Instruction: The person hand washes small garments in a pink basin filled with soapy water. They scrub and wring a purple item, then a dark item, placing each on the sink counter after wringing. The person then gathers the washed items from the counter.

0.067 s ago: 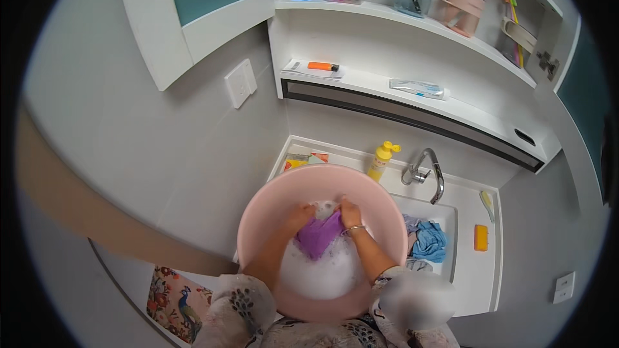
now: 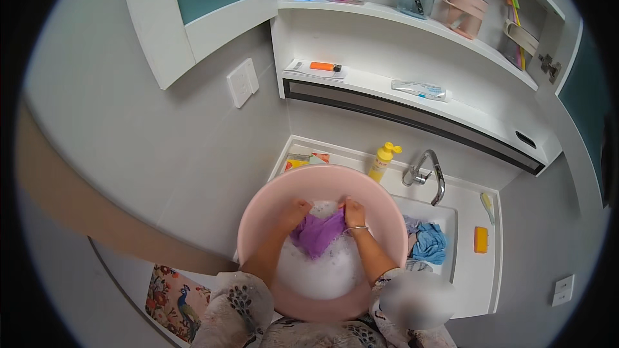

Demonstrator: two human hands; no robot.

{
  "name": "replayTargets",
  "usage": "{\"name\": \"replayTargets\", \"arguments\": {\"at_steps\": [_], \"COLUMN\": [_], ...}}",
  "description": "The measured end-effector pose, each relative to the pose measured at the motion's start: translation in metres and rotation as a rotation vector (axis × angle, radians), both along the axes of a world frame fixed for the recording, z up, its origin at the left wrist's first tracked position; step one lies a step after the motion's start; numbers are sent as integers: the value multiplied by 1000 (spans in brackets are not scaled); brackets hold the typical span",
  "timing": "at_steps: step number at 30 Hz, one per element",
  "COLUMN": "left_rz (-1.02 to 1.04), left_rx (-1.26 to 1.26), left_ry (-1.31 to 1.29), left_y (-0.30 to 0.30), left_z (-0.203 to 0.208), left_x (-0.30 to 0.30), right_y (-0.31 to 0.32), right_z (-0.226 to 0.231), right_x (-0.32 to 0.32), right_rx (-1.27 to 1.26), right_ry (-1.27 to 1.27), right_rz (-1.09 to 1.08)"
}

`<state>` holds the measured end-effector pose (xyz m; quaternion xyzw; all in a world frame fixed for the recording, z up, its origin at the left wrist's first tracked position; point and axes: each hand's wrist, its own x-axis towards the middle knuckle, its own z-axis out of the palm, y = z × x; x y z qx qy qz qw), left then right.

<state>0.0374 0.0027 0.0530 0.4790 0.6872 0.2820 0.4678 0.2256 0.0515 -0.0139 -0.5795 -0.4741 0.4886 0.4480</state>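
Note:
A wet purple cloth (image 2: 317,234) is stretched between my two hands inside a large pink basin (image 2: 258,219). My left hand (image 2: 296,211) is closed on its upper left part, and my right hand (image 2: 352,211) grips its upper right edge. The cloth's lower part hangs down into white soapy water (image 2: 322,274). Suds also show behind the cloth, between the hands. A thin bracelet (image 2: 358,227) circles my right wrist. Exactly what kind of garment the cloth is, I cannot tell.
Right of the basin, a white sink (image 2: 453,232) holds blue and grey clothes (image 2: 429,243) near a chrome tap (image 2: 438,177). A yellow bottle (image 2: 382,162) stands behind the basin. An orange soap bar (image 2: 481,240) and a brush (image 2: 487,208) lie at right. Above hangs an open cabinet (image 2: 412,22).
My left hand has moved slightly left and up, spreading the purple cloth a little wider. My right hand has barely shifted.

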Motion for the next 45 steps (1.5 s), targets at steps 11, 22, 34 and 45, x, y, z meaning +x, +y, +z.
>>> {"name": "replayTargets", "arguments": {"at_steps": [11,22,34,45], "left_rz": [258,316,21,-257], "left_rx": [-56,94,63,-132], "left_ry": [-8,-1166,75,631], "left_y": [-18,-4,-19,-30], "left_z": [-90,-41,-71,-118], "left_x": [-14,21,12,-30], "right_y": [-23,-95,-21,-27], "right_z": [-25,46,9,-37], "right_x": [-8,-72,-30,-8], "right_rx": [-199,258,-90,-8], "right_ry": [-857,22,-529,-1032], "right_rz": [273,56,373,636]}}
